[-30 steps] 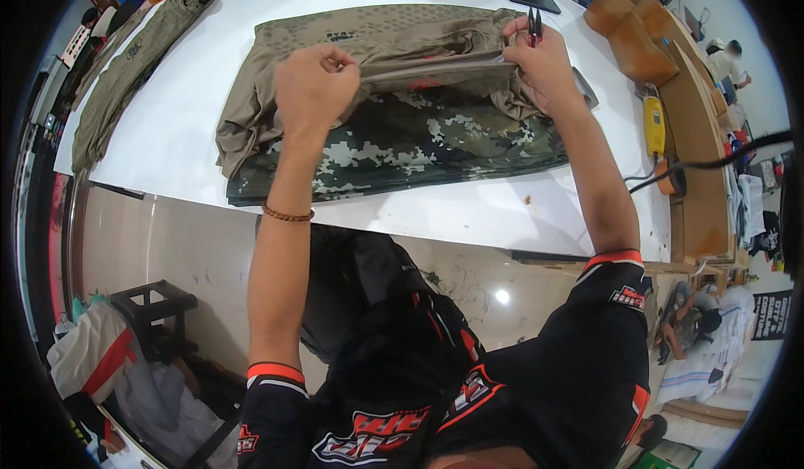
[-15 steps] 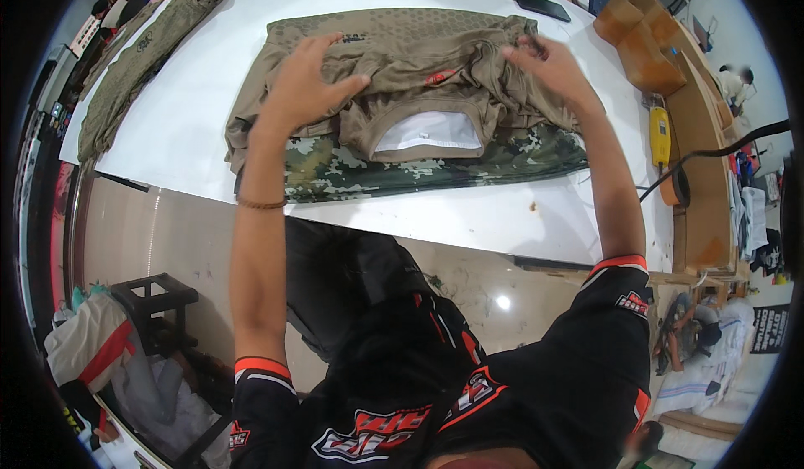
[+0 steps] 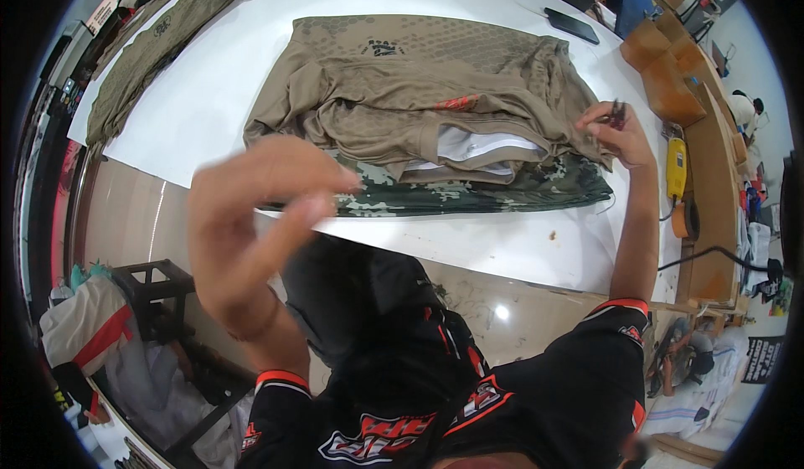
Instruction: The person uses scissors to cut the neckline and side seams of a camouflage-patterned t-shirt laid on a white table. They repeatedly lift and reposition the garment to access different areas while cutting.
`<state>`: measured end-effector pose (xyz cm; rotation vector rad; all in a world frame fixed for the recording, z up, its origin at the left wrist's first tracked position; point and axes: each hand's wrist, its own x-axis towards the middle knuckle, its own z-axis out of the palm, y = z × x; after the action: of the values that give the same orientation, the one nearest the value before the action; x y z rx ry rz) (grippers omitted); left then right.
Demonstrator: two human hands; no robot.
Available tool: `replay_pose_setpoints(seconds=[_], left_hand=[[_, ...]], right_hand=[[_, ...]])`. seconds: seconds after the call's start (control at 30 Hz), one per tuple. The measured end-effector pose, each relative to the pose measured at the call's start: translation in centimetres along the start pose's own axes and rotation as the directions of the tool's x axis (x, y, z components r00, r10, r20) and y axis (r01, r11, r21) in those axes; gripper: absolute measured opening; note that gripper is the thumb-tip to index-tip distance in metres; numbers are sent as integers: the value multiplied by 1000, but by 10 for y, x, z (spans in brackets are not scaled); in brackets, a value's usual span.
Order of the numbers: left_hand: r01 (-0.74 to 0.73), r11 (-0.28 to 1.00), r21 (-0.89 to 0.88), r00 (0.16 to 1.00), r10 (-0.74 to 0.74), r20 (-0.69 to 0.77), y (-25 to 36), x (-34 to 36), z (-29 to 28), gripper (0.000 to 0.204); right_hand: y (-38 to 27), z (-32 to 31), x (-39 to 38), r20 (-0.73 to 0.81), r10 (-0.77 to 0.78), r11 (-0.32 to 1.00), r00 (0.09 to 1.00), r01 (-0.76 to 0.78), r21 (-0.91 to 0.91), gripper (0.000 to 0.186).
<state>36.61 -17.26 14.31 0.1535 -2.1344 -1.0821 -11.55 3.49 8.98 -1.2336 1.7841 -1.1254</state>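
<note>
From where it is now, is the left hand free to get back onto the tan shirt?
Probably yes. The left hand is lifted off the table, open and blurred, just short of the tan shirt. Nothing lies between them, and the right hand is busy at the far edge.

Looks like a garment workshop / sewing floor, not a home. Evidence: big white bench [image 3: 209,109] w/ a stack of tan + camo shirts [image 3: 435,109] laid flat, more olive garments [image 3: 151,50] draped along the far left edge. Wooden side bench [image 3: 712,184] on the right carrying brown cardboard boxes [image 3: 662,67], a yellow hand tool [image 3: 677,170] and a black cable [image 3: 720,255]. Fabric bundles piled on the floor: white/red heap [image 3: 92,335] lower left by a black metal stool [image 3: 159,289], more cloth [image 3: 703,385] lower right. Polished floor [image 3: 134,218] w/ thread scraps near the bench edge. Another person [image 3: 744,105] at far right, so shared workspace.
</note>
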Motion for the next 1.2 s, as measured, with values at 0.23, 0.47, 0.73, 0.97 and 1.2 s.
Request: replay_pose_setpoints(seconds=[0.23,0.47,0.73,0.97,1.2], left_hand=[[33,-85,-996,936,-346,61,141,-35,101,45],[-216,294,-931,973,149,-179,70,-56,116,45],[-372,215,-903,926,25,-376,79,-42,133,49],[-379,267,-886,903,315,-292,48,-64,119,41],[244,969,37,838,-192,-511,-15,-41,30,37]], right_hand=[[-10,25,-16,-290,5,988,957,-50,-148,23],[14,9,-30,-464,-47,978,885,-53,-199,25],[53,-6,-71,-572,85,962,815,-217,-166,22],[49,12,-51,-416,24,928,909,-176,-330,26],[39,21,-55,-407,72,914,911,-223,-338,24]])
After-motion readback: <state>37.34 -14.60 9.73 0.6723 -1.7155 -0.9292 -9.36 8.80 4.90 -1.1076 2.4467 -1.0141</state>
